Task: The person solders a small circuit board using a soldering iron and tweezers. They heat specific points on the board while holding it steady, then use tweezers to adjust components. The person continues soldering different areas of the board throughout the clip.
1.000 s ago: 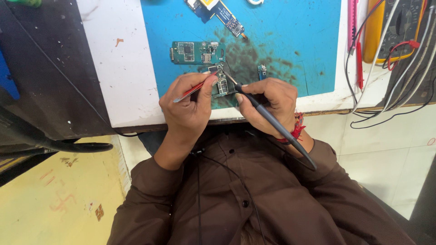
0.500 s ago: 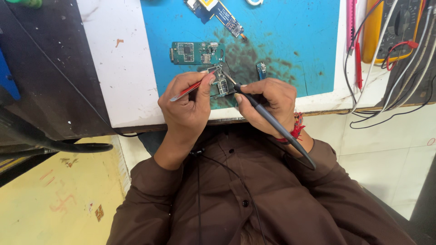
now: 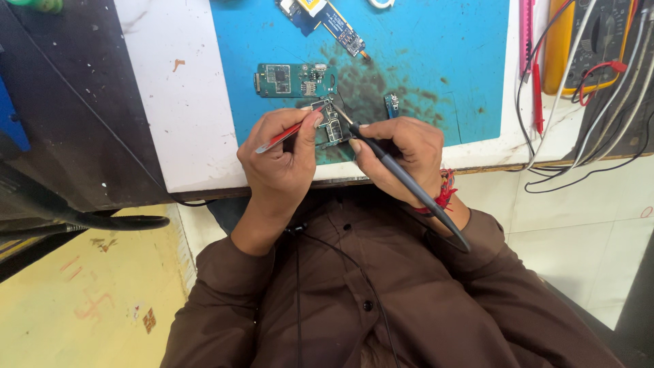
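Observation:
My left hand (image 3: 283, 160) pinches a thin red-handled probe (image 3: 281, 137) whose tip rests on a small green circuit board (image 3: 332, 126) at the near edge of the blue work mat (image 3: 422, 48). A dark grey pen-shaped tool (image 3: 409, 182) is gripped in my right hand (image 3: 398, 153), its metal tip touching the same board. Both hands lean on the mat with the board between them. A red thread is tied around my right wrist.
A second green board (image 3: 295, 79) lies just beyond the hands, a small blue part (image 3: 392, 104) to the right, and another board (image 3: 327, 17) at the top. A yellow multimeter (image 3: 586, 41) with red and black leads sits right. A black cable (image 3: 82, 218) hangs left.

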